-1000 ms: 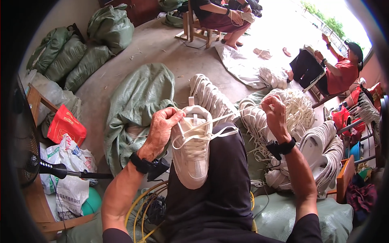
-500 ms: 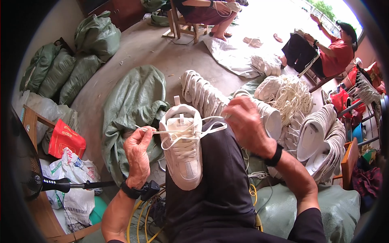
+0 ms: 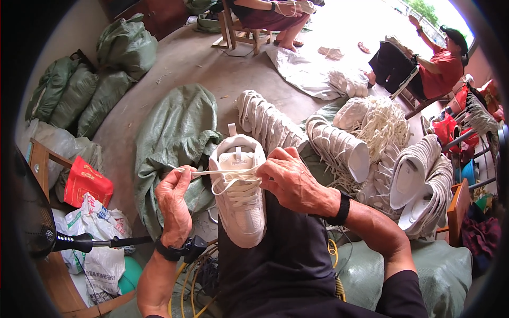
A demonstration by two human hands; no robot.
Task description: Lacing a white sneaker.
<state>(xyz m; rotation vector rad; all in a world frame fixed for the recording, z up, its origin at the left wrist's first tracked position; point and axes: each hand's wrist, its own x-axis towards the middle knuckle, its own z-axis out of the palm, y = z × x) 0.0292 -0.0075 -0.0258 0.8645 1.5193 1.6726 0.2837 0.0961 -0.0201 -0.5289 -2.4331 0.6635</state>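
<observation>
A white sneaker (image 3: 239, 212) rests on my thigh, toe pointing toward me, its tongue and pull tab at the far end. A flat cream shoelace (image 3: 214, 172) runs through the eyelets and stretches across the tongue. On the sneaker's left, my left hand (image 3: 176, 199) pinches one lace end between thumb and fingertips. My right hand (image 3: 294, 180) is closed at the sneaker's right edge, fingers against the upper eyelets and the lace there. Its fingertips partly hide what they grip, which appears to be the lace.
Beyond my knee lie nested rows of white shoe uppers (image 3: 270, 124) and a heap of loose laces (image 3: 389, 124). A green woven sack (image 3: 177, 132) slumps to the left, with a fan (image 3: 40, 233) nearer me. Two people sit farther off, one in a red shirt (image 3: 442, 77).
My right hand has come down and left, from out beyond the sneaker's right side to its eyelets. The lace loop on that side is gone from sight. My left hand keeps its pinch.
</observation>
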